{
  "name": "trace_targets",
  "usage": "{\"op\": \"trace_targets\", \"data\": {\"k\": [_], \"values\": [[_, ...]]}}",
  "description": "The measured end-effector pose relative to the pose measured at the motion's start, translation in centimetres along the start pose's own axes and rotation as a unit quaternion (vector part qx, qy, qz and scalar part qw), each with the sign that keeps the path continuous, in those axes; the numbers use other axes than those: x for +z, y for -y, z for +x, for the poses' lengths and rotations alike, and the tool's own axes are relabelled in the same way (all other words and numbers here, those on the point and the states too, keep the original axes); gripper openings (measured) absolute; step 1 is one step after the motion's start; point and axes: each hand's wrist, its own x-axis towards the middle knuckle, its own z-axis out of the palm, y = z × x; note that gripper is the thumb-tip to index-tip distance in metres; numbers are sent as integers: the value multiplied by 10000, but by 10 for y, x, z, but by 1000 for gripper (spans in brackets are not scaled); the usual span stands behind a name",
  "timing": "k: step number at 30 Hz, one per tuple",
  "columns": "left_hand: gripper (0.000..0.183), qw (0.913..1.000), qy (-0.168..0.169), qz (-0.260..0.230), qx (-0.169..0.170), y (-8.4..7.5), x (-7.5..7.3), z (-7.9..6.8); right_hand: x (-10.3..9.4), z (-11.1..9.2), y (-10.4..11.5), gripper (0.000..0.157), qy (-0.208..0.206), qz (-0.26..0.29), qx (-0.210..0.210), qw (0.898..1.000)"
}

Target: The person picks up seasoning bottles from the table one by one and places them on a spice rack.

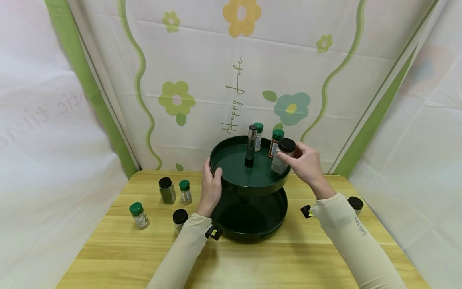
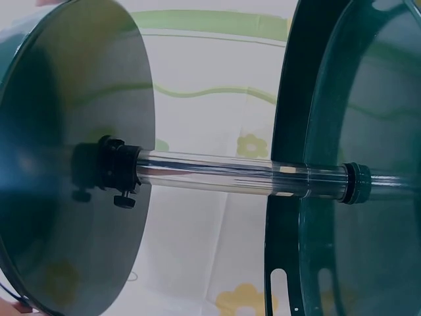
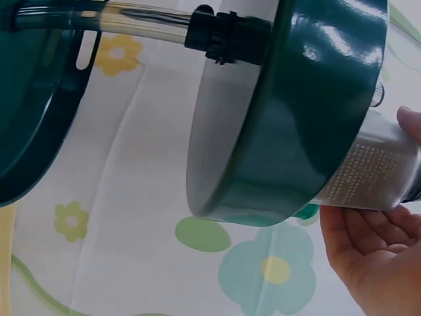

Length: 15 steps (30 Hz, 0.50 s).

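My right hand (image 1: 306,162) pinches a clear spice jar (image 1: 278,163) with a black lid between thumb and fingers. The jar tilts over the right side of the upper tray (image 1: 234,164) of a dark green two-tier turntable. In the right wrist view, the jar (image 3: 371,168) shows rows of pale print, its lower end hidden behind the tray wall. My left hand (image 1: 210,190) holds the left side of the upper tray, thumb near the rim. Two green-capped spice jars, one pale (image 1: 258,138) and one reddish (image 1: 275,144), stand in the upper tray behind the held jar.
The lower tray (image 1: 249,235) shows no jars. Left on the wooden table (image 1: 119,257) stand green-capped jars (image 1: 140,216) (image 1: 185,192) and a black-lidded jar (image 1: 167,191). Another black-lidded jar (image 1: 180,216) is partly behind my left forearm; one (image 1: 355,203) stands beyond my right sleeve.
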Motion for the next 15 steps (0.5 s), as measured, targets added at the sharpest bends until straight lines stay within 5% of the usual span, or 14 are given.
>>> {"op": "trace_targets", "data": {"k": [15], "values": [[63, 9997, -86, 206, -103, -3, 2, -5, 6, 0, -7, 46, 173, -207, 202, 9994]]}}
